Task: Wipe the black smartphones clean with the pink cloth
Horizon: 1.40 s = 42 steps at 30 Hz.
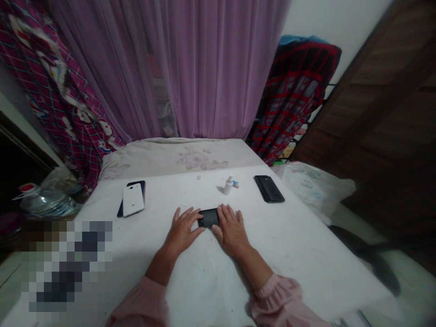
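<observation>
Dark phone (pixel 209 218) on table (pixel 289 254), long axis crosswise between left hand (pixel 183 230) and right hand (pixel 233 230), both equally near; fingers loosely spread, thumbs and fingertips holding its opposite ends

one left hand (pixel 184 230), one right hand (pixel 234 230), one central black phone (pixel 209 217), two left-side phones (pixel 133 200), two right-side black phones (pixel 269 189), one white bottle (pixel 228 186), one small square (pixel 198 177)
</observation>
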{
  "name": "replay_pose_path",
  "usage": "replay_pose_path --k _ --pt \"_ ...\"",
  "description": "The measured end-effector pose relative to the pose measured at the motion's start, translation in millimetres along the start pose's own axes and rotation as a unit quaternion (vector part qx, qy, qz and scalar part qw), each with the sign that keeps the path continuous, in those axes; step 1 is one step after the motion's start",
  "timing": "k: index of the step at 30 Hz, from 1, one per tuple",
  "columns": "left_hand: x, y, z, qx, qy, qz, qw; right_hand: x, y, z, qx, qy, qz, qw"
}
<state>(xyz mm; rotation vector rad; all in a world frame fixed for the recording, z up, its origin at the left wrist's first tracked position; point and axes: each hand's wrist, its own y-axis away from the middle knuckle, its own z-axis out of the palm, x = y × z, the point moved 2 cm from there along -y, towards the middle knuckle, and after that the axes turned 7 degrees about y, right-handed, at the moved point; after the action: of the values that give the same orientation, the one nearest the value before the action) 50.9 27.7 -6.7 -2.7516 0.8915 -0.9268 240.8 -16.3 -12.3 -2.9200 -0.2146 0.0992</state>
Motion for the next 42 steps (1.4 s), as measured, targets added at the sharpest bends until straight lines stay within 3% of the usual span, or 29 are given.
replay_pose_path --k 7,11,15,22,26,31,36,42 --pt "-1 1 1 -0.002 -0.004 0.003 1.0 -15 -10 -11 0.039 -0.049 -0.039 0.997" --pt "-1 1 1 -0.001 0.003 0.003 1.0 -1 -12 -24 0.068 -0.068 0.055 0.994" --pt "-1 1 1 0.001 0.006 0.001 1.0 2 -18 -38 -0.012 -0.037 0.137 0.99" --pt "0 0 0 -0.011 0.003 -0.004 1.0 -14 -31 -53 -0.107 -0.038 0.152 0.982" --pt "0 1 0 -0.001 0.003 0.004 1.0 -8 -32 -49 -0.076 -0.104 0.16 0.979" --pt "1 1 -1 -0.005 0.006 0.001 1.0 10 -34 -28 -0.038 -0.294 0.161 0.942" --pt "1 2 0 0.0 0.008 0.004 1.0 22 -28 -19 0.099 -0.186 0.173 0.962" --pt "3 1 -1 -0.009 0.009 -0.006 1.0 18 -17 -16 0.108 -0.087 0.06 0.989"
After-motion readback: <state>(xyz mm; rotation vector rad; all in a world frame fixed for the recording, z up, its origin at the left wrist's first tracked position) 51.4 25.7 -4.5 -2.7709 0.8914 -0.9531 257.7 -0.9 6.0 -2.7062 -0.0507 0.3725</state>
